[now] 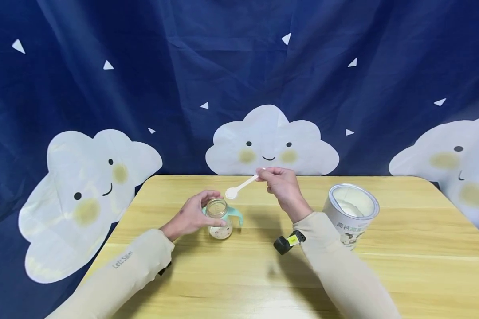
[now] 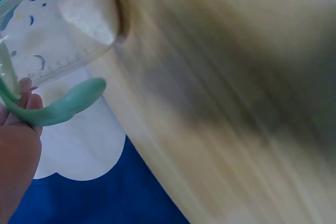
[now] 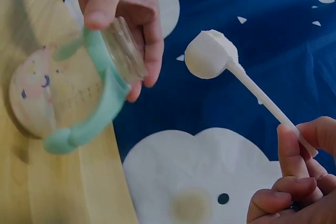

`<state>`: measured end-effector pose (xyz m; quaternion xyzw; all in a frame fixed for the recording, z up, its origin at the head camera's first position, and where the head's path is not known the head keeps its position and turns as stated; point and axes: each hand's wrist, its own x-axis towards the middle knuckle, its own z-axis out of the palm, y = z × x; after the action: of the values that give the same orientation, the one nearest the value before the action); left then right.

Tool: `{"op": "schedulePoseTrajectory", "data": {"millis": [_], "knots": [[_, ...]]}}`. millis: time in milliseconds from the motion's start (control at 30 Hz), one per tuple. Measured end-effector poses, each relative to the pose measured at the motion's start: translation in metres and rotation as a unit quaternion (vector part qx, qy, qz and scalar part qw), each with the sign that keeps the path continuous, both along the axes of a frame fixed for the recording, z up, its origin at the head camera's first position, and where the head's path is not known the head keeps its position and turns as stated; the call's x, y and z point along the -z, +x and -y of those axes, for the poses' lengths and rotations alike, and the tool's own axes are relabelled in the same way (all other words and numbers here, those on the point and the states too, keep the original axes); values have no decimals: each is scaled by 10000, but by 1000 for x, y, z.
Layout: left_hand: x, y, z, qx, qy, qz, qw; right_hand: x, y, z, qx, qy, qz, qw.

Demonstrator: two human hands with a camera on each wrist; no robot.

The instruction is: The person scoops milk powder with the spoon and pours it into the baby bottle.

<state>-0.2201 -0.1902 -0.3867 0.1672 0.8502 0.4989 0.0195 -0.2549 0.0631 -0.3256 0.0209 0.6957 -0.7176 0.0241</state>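
A clear baby bottle (image 1: pixel 221 232) with mint-green handles (image 3: pixel 100 113) stands uncapped on the table. White powder (image 2: pixel 97 17) lies at its bottom. My left hand (image 1: pixel 192 215) grips the bottle around its upper part, just below the mouth. Between thumb and fingers, my right hand (image 1: pixel 282 188) pinches the end of a white scoop's handle. The bowl of the scoop (image 3: pixel 207 59) is heaped with white powder and hangs above the bottle's mouth, a little to its right.
To the right of my right hand stands an open powder can (image 1: pixel 345 228) with pale powder inside. The wooden table (image 1: pixel 231 283) ends at a dark blue curtain (image 1: pixel 239 57) printed with smiling clouds.
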Motion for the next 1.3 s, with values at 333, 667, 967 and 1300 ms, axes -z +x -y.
{"op": "schedulePoseTrajectory", "data": {"millis": [333,667,967,1300], "knots": [[6,-3,-3,-142,-105,-90,9998,13,3,17,-19,95,-65,9999],[8,-5,-2,-124,-183,-138,9997,27,10,28,-596,736,-812,9922],[10,-3,2,-172,-120,-183,9996,25,18,20,-1163,1554,-1308,9722],[11,-3,3,-184,-136,-110,9997,24,22,15,-1186,1988,-1777,9565]]}}
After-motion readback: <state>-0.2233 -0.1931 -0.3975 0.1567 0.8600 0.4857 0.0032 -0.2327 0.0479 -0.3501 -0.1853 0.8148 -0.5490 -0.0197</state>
